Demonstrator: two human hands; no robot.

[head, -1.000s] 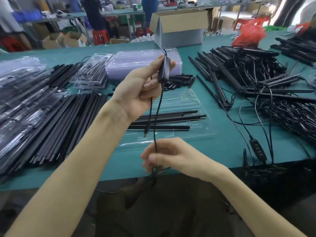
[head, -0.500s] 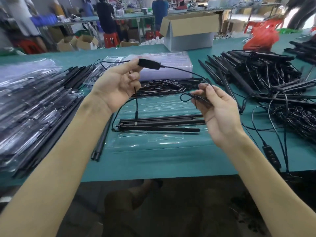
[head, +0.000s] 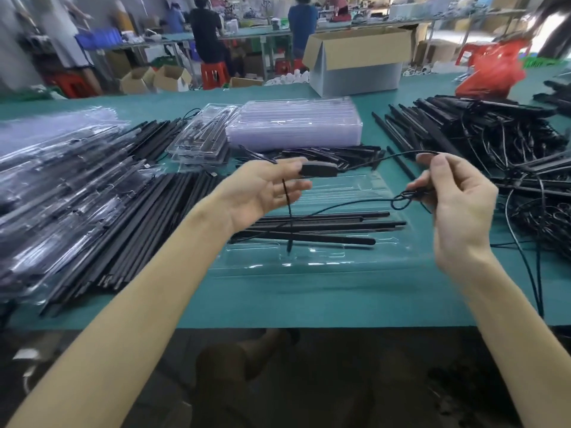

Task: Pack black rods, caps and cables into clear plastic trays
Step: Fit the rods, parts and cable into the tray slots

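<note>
**A:** A black cable (head: 404,197) is being held up over the tabletop (head: 278,304), strung between the two grips.

**B:** The left grip (head: 262,193) is turned palm up. The cable's switch block (head: 318,169) is pinched at its fingertips, under the thumb, though that spot is blurred.

**A:** One loose end is seen hanging straight down from that grip, dangling in front of the clear tray (head: 324,264).

**B:** Over to the right, the right grip (head: 457,205) is closed on the cable. A small coil is pinched between thumb and fingers, just left of the palm.

**A:** From the switch block, a strand is arched across to the top of the right grip. A second strand is trailed from the coil back down to the left.

**B:** The tray is laid flat below and between both grips, with several black rods (head: 340,224) lying lengthwise in it.

**A:** Nothing of the cable is seen resting in the tray, except perhaps that trailing strand, which cannot be told for sure.

**B:** Loose rods (head: 123,227) are heaped on the left. A stack of empty trays (head: 293,125) is set farther back, and a tangle of more cables (head: 525,186) is spread on the right.
</note>
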